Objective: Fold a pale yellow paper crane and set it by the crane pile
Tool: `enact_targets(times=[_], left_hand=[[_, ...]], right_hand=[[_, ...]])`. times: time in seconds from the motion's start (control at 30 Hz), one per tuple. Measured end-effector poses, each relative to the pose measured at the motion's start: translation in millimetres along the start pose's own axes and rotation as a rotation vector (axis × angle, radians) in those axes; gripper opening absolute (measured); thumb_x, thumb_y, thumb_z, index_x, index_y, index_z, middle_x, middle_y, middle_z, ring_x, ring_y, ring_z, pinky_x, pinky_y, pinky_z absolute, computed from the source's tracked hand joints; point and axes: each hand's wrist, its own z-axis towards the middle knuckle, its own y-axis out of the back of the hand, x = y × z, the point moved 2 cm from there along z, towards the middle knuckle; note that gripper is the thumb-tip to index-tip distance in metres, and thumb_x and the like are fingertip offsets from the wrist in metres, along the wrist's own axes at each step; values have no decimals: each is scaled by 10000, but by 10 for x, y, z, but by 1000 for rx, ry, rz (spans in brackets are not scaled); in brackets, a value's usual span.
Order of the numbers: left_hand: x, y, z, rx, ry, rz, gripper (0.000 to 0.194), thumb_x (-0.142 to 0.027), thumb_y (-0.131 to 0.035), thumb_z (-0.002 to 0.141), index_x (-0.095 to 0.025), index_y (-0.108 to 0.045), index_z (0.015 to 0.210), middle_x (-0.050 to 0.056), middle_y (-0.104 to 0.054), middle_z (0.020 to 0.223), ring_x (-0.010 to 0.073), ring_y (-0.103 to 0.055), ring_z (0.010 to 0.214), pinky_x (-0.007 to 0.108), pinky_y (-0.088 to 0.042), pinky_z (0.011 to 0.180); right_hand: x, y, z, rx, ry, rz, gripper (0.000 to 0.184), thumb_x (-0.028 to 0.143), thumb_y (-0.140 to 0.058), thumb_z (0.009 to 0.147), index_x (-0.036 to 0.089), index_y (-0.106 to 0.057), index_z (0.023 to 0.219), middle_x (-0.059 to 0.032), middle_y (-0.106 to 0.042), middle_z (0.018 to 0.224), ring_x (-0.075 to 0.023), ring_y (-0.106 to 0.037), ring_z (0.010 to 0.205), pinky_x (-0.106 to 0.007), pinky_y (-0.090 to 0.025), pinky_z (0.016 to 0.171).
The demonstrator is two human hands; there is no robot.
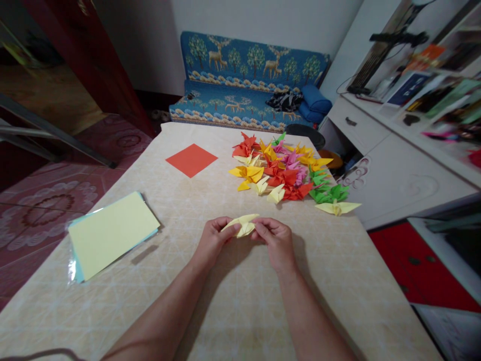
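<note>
A pale yellow origami crane (pixel 243 226) is held between my two hands above the middle of the table. My left hand (pixel 218 234) pinches its left side, thumb on top. On the other side, my right hand (pixel 273 237) grips the right end between thumb and fingers. The crane's wings look raised and partly spread; the fingertips hide its ends. Beyond my hands lies a heap of finished paper cranes (pixel 283 176) in red, yellow, orange, pink and green. One pale yellow crane (pixel 337 207) sits at the heap's near right edge with its wings spread.
A square red paper sheet (pixel 191 160) lies flat at the far left of the table (pixel 240 311). Nearer left is a stack of yellow and blue paper (pixel 114 234) on a clear plastic sleeve. A blue patterned sofa (pixel 240 80) stands behind; a cluttered white cabinet (pixel 398 150) is at right.
</note>
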Motion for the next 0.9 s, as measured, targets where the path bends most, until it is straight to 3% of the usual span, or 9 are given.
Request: enact_targets(times=[0.27, 0.43, 0.67, 0.77, 0.9], left_hand=[[-3, -6, 3, 8, -30, 43, 306, -391, -623, 732, -102, -585, 640, -42, -397, 491, 48, -293, 468, 203, -184, 459], [-4, -59, -18, 85, -34, 53, 308, -396, -615, 737, -92, -614, 688, -19, -468, 546, 58, -346, 498, 196, -221, 471], [7, -138, -21, 175, -79, 99, 317, -396, -628, 723, -84, -654, 672, 8, -522, 560, 78, -392, 512, 207, -270, 496], [-16, -133, -13, 161, -77, 44, 312, -399, -612, 739, -98, -670, 685, 24, -558, 586, 87, -415, 517, 208, -288, 503], [-37, -108, 8, 103, -56, -66, 289, -396, -621, 736, -111, -667, 739, 14, -553, 578, 76, -408, 490, 192, -280, 468]], right_hand=[[20, -74, -50, -32, 114, -184, 151, 290, -561, 813, 156, -550, 745, 33, -539, 526, -92, -480, 492, -189, -374, 509], [-20, -141, -75, -59, 190, -271, 184, 327, -440, 869, 194, -461, 743, 59, -437, 519, -99, -419, 460, -193, -324, 447], [-37, -164, -107, -132, 171, -240, 197, 383, -455, 857, 214, -454, 755, 40, -440, 606, -110, -408, 481, -200, -323, 415], [-48, -180, -117, -111, 137, -134, 237, 413, -414, 883, 214, -484, 774, 21, -481, 636, -120, -459, 533, -204, -375, 479], [-62, -212, -90, -11, 98, -54, 228, 416, -467, 857, 212, -545, 921, -29, -601, 844, -170, -564, 758, -240, -455, 661]])
